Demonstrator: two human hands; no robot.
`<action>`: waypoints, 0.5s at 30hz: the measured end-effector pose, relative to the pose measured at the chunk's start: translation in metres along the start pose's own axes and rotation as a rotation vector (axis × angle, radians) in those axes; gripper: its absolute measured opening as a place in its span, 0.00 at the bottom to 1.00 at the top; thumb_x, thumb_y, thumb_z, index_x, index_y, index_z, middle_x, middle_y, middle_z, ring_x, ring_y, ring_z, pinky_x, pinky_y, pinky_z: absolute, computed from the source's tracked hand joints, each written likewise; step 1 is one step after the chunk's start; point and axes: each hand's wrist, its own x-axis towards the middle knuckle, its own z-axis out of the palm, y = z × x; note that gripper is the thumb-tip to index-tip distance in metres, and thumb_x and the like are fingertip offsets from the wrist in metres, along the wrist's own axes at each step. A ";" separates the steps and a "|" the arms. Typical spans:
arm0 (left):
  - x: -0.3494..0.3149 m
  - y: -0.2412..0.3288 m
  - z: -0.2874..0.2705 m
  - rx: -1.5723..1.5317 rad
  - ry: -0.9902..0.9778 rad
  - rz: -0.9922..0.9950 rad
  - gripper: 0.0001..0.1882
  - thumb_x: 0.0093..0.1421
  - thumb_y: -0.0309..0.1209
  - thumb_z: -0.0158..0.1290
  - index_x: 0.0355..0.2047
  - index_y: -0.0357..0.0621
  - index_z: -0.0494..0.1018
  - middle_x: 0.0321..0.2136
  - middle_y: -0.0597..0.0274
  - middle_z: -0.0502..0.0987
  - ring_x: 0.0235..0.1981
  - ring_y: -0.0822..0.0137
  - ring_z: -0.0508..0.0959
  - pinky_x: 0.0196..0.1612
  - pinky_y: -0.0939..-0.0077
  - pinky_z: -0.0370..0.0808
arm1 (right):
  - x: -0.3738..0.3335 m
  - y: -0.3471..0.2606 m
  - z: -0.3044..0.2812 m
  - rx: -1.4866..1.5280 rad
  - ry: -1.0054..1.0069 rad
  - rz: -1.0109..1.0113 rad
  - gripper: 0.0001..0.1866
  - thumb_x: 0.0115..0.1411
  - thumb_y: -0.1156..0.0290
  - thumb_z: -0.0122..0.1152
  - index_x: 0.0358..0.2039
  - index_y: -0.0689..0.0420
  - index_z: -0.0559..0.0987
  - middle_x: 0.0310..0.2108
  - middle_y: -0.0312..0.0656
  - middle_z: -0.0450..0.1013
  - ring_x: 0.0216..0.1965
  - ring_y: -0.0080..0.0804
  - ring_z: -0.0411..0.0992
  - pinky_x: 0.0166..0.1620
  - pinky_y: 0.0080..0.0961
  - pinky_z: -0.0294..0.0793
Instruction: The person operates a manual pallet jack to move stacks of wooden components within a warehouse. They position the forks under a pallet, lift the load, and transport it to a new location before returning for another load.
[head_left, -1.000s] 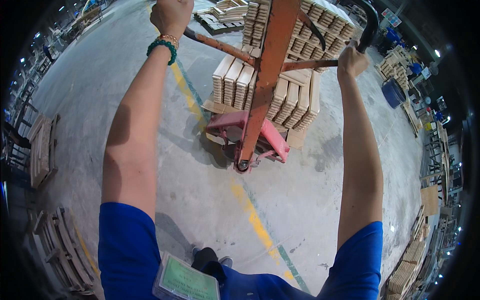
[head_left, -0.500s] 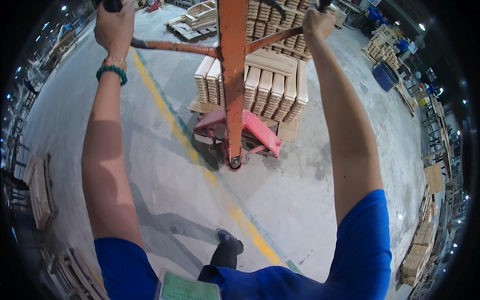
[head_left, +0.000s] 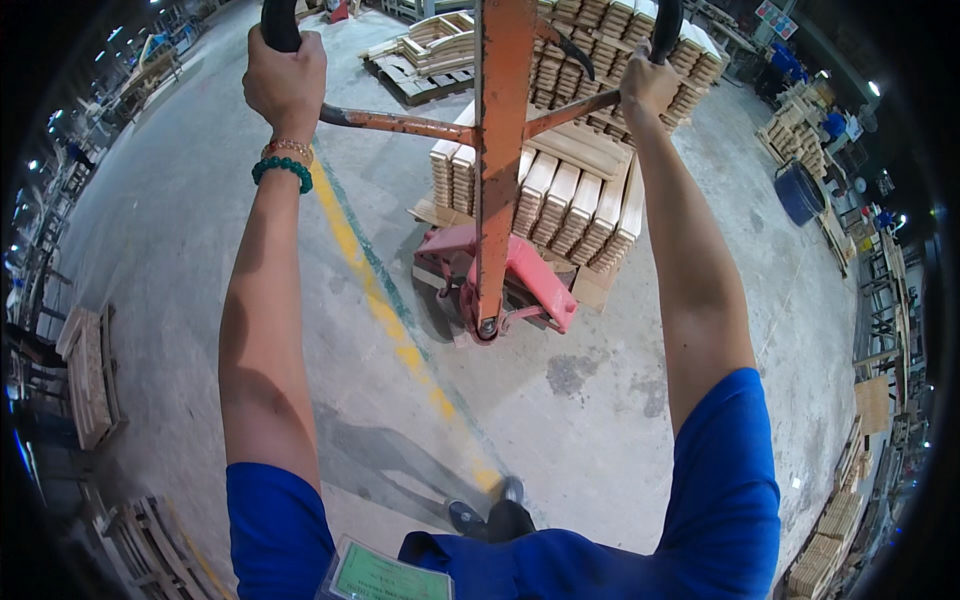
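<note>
Pallet jack [head_left: 495, 200]: orange upright bar and red base [head_left: 540, 280], directly ahead of a person in blue short sleeves, on a grey concrete floor [head_left: 580, 460] just right of a worn yellow stripe [head_left: 350, 240].
Wood stacks: pale boards [head_left: 572, 195] piled in neat rows just beyond the base, cardboard [head_left: 597, 290] showing beneath; taller stacks [head_left: 695, 65] rise behind.
Pallet [head_left: 420, 86]: left of the stacks, bearing curved wooden frames [head_left: 455, 46].
Drum [head_left: 800, 195]: dark blue, off to the right, well apart from the jack.
Handle [head_left: 410, 124]: orange side arms, black grips.
Hands: apart from each other, left hand [head_left: 285, 82] and right hand [head_left: 648, 85] each clamped on a grip.
Badge [head_left: 390, 577]: green and white, at the chest.
Bracelets: green beads [head_left: 283, 174] on the left wrist, a paler string [head_left: 288, 147] beside them.
</note>
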 end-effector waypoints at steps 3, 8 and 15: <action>-0.042 0.006 0.010 -0.010 -0.011 -0.022 0.15 0.47 0.39 0.56 0.34 0.48 0.73 0.27 0.56 0.80 0.31 0.52 0.80 0.37 0.60 0.74 | 0.003 0.047 0.005 -0.013 -0.069 0.035 0.25 0.56 0.50 0.53 0.28 0.63 0.81 0.27 0.55 0.76 0.33 0.55 0.75 0.37 0.42 0.72; -0.040 0.068 0.061 0.066 0.102 0.100 0.14 0.47 0.39 0.57 0.34 0.51 0.75 0.29 0.59 0.80 0.32 0.55 0.80 0.38 0.62 0.73 | 0.085 0.077 0.008 0.066 -0.156 0.052 0.28 0.56 0.46 0.52 0.29 0.63 0.80 0.28 0.55 0.76 0.34 0.52 0.75 0.38 0.40 0.70; -0.137 0.176 0.167 0.147 0.094 0.063 0.15 0.46 0.40 0.56 0.34 0.49 0.76 0.29 0.60 0.80 0.33 0.56 0.80 0.40 0.64 0.73 | 0.200 0.228 0.018 0.242 -0.168 0.007 0.19 0.57 0.55 0.52 0.33 0.59 0.81 0.27 0.54 0.76 0.34 0.52 0.75 0.38 0.42 0.71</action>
